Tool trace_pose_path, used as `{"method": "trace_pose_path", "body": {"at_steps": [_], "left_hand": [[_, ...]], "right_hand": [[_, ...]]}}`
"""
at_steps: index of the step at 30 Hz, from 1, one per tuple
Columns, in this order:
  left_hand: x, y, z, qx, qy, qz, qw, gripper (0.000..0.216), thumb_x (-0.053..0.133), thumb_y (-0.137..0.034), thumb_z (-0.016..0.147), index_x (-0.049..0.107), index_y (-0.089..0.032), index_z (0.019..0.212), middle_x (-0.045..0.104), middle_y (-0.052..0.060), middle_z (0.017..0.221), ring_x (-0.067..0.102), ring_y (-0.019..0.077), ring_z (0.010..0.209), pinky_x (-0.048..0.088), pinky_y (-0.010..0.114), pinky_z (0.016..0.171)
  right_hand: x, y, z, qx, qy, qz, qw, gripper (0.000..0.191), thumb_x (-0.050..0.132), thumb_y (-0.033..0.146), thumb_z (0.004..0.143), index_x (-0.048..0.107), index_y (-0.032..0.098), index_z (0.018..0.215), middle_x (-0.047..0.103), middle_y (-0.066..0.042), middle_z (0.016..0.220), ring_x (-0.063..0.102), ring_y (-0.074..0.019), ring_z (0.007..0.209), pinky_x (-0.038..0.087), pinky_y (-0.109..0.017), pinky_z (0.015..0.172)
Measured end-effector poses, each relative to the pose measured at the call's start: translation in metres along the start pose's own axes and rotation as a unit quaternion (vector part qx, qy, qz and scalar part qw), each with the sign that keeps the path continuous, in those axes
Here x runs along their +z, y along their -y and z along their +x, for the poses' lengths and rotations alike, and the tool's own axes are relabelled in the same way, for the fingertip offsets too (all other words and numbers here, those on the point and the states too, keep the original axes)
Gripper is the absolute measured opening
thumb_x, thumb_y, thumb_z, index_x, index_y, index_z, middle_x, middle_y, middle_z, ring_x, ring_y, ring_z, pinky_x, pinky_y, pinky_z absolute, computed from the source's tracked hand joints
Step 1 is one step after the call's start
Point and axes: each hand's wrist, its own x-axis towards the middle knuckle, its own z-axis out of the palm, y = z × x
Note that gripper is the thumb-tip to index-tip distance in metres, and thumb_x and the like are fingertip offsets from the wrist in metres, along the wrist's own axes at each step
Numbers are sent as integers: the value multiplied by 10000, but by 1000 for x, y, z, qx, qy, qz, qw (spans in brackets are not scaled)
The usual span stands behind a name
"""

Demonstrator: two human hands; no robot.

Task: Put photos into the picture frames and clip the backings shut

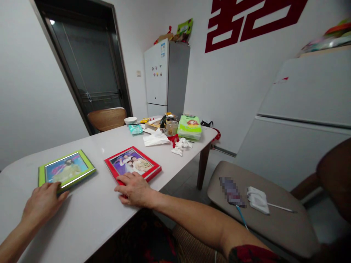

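Note:
On the white table [90,208] lie two picture frames with their pictures facing up. The green picture frame [67,167] is at the left, and my left hand [45,202] holds its near edge, fingers on top and thumb along the front side. To the right is the red picture frame [134,164], showing two people on a purple background. My right hand [134,188] has its fingers bent over the near left corner of this frame. Parts of both frames' near edges are hidden under my hands.
At the table's far end are a green tissue pack [189,127], a clear cup [172,128], crumpled tissues [182,144], a white bowl [130,120] and a teal packet [135,129]. A chair [260,219] at the right bears a phone [232,191] and a white charger [258,200].

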Motion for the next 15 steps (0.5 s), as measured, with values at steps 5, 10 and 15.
{"method": "trace_pose_path", "body": {"at_steps": [5, 10, 15], "left_hand": [[-11, -18, -36, 28, -51, -49, 997, 235, 361, -355, 789, 483, -170, 868, 553, 34, 849, 511, 211, 827, 399, 280, 726], [-31, -41, -58, 12, -63, -148, 987, 149, 470, -109, 692, 471, -164, 830, 543, 92, 943, 497, 218, 907, 380, 296, 778], [-57, -50, -67, -32, -73, -168, 982, 132, 471, -120, 705, 450, -196, 811, 557, 37, 879, 515, 188, 863, 417, 268, 689]], "right_hand": [[-2, 8, 0, 14, -15, 58, 998, 387, 543, 428, 644, 569, 202, 957, 477, -85, 1133, 393, -239, 1015, 299, -410, 848], [-5, 47, 21, 61, -86, 308, 945, 389, 547, 268, 651, 549, 187, 1031, 461, -94, 1183, 366, -218, 1093, 266, -381, 926], [15, 78, 62, 237, -9, 616, 751, 332, 489, 360, 696, 590, 133, 916, 621, -92, 829, 564, -198, 758, 441, -355, 679]]}}
